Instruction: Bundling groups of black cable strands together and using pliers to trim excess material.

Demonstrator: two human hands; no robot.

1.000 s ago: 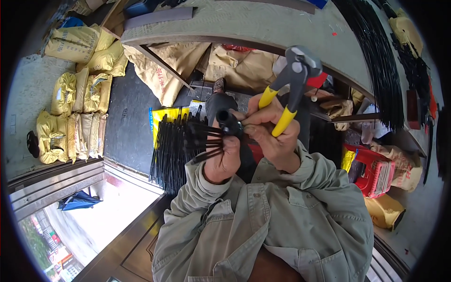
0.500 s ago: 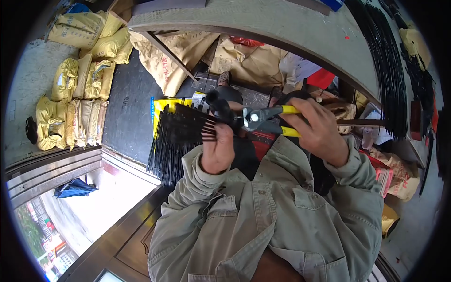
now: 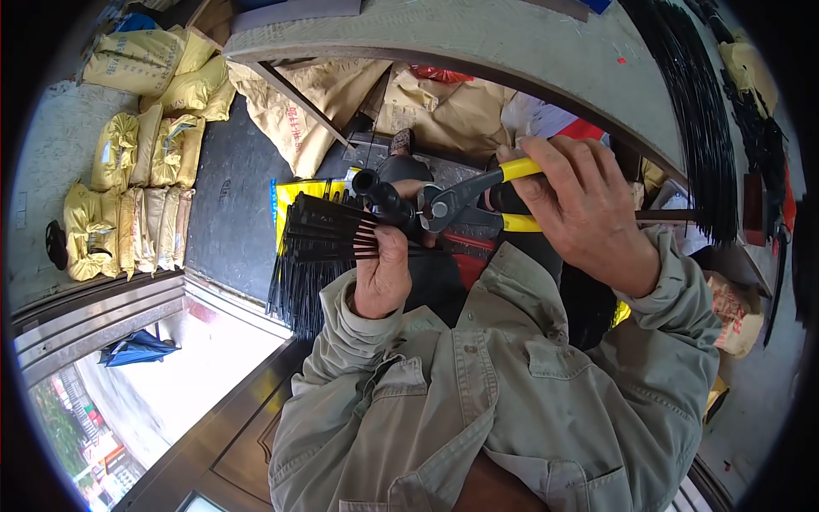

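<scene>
Yellow sacks (image 3: 152, 152) flank dark flooring (image 3: 230, 188), well left of the yellow-handled pincers (image 3: 469, 189).

pincer grips (image 3: 522, 224): were bright yellow
pincer head (image 3: 439, 209): was dark grey
rods (image 3: 328, 229): were plain black
shirt (image 3: 546, 427): was muted grey-green
sacks (image 3: 111, 154): were yellow and tan
umbrella (image 3: 139, 348): was blue
</scene>
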